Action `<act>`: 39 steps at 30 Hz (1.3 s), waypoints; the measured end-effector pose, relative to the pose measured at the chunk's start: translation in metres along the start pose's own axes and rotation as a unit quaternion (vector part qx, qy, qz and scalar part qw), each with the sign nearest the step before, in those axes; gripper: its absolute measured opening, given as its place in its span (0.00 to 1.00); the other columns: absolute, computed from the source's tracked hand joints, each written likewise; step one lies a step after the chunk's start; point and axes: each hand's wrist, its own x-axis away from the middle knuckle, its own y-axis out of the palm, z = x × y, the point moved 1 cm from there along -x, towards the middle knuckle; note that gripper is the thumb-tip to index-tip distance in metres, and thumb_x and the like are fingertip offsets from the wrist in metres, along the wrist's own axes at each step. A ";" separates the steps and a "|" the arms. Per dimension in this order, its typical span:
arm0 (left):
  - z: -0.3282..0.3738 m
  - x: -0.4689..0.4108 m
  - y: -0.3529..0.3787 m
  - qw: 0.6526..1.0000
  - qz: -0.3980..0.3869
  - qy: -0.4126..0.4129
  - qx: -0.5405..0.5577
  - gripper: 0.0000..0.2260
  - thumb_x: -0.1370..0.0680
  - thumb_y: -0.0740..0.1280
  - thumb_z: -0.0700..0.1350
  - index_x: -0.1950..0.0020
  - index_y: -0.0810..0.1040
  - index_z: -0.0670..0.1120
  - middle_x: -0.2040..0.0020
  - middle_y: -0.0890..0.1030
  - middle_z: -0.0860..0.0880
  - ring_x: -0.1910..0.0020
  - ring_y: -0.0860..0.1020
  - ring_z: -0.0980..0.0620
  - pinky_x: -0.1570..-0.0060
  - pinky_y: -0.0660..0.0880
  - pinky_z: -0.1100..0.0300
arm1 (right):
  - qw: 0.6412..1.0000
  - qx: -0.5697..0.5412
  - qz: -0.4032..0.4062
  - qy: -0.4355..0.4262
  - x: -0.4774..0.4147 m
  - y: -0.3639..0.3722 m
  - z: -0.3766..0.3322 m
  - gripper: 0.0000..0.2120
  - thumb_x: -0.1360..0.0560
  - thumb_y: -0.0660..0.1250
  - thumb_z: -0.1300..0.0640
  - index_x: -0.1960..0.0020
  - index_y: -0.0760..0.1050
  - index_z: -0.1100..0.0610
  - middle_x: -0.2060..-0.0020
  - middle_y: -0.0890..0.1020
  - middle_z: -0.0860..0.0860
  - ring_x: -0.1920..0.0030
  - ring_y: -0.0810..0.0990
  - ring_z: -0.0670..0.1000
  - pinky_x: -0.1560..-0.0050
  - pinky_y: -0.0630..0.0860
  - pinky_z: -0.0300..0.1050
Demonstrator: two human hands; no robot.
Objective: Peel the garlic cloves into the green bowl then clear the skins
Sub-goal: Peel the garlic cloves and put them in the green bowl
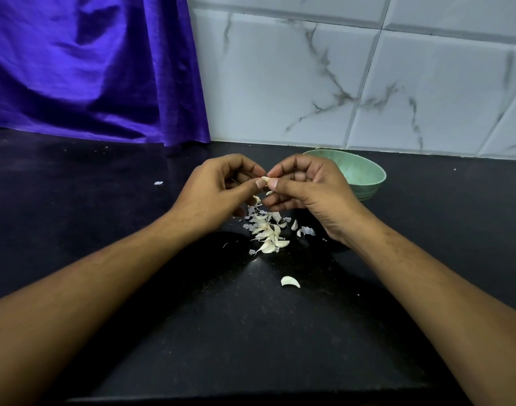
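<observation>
Both hands meet above the black table (pixel 133 230), pinching one garlic clove (pixel 265 180) between thumbs and fingertips: the left hand (pixel 218 186) grips it from the left, the right hand (pixel 306 186) from the right, fingers curled. Just below them lies a pile of garlic cloves and skins (pixel 267 232) on the table, with a single clove (pixel 290 281) apart, nearer the person. The green bowl (pixel 359 174) stands behind the right hand, near the tiled wall (pixel 368 83). A purple cloth (pixel 89 68) hangs at the back left.
</observation>
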 end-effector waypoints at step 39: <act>0.000 0.001 0.003 0.997 0.001 -0.052 0.062 0.05 0.20 0.73 0.41 0.48 0.85 0.40 0.54 0.86 0.37 0.60 0.83 0.49 0.60 0.82 0.53 | 0.989 0.119 -0.004 -0.088 -0.005 -0.003 0.007 0.11 0.24 0.72 0.70 0.43 0.82 0.61 0.56 0.85 0.64 0.61 0.87 0.58 0.57 0.85 0.51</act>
